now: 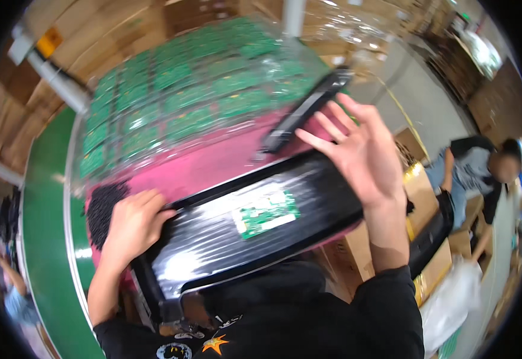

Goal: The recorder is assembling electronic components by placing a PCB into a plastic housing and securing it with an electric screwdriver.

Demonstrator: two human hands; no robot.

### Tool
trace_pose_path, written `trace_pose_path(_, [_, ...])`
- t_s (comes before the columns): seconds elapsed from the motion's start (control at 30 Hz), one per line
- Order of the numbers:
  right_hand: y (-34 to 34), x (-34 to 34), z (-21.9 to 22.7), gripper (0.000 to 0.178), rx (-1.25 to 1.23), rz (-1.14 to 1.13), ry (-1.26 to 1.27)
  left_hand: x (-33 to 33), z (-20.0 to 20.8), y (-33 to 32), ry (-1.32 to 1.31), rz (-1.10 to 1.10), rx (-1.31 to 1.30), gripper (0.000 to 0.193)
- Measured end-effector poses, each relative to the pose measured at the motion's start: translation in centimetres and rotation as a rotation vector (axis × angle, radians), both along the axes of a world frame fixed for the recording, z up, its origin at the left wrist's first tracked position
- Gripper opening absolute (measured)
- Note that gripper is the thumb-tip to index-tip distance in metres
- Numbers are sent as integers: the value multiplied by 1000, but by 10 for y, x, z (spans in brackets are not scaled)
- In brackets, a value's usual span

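So the main thing here is a shiny black plastic tray wrapped in clear film, with a small green circuit board showing through the wrap near its middle, and it's sitting tilted right in front of the person, on top of a pink sheet. The left hand has its fingers curled around the tray's left edge, gripping it. The right hand is at the tray's upper right corner with fingers spread wide; the palm seems to press the rim, but I can't tell if it's really holding anything. Just past those fingers lies a long black strip, blurred, maybe another tray seen edge-on. Behind that there's a big clear-wrapped panel of green circuit boards, with cardboard boxes further back and a green belt curving along the left. Another person crouches off to the right. If it were me, I'd get both hands clamped on opposite edges before shifting it, since that slick film looks slippery.
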State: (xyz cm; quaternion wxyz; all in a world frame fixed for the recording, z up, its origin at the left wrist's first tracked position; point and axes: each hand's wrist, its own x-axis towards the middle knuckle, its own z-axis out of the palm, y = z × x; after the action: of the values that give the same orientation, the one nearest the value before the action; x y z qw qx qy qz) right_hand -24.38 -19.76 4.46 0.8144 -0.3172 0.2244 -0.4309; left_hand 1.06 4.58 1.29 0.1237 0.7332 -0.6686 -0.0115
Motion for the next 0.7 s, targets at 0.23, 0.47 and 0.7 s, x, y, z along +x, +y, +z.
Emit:
trace_pose_path(0.23, [-2, -97, 30, 29, -699, -331, -157, -7, 19, 105, -7, 192, -451, 17])
trace_pose_path(0.47, [-116, -300, -152, 45, -721, -1087, 1163, 23, 17, 174, -254, 701, -1131, 25])
trace_pose_path(0.7, [-69, -488, -309, 83, 63, -782, 2288, 77, 3, 312, 1235, 1012, -1271, 22])
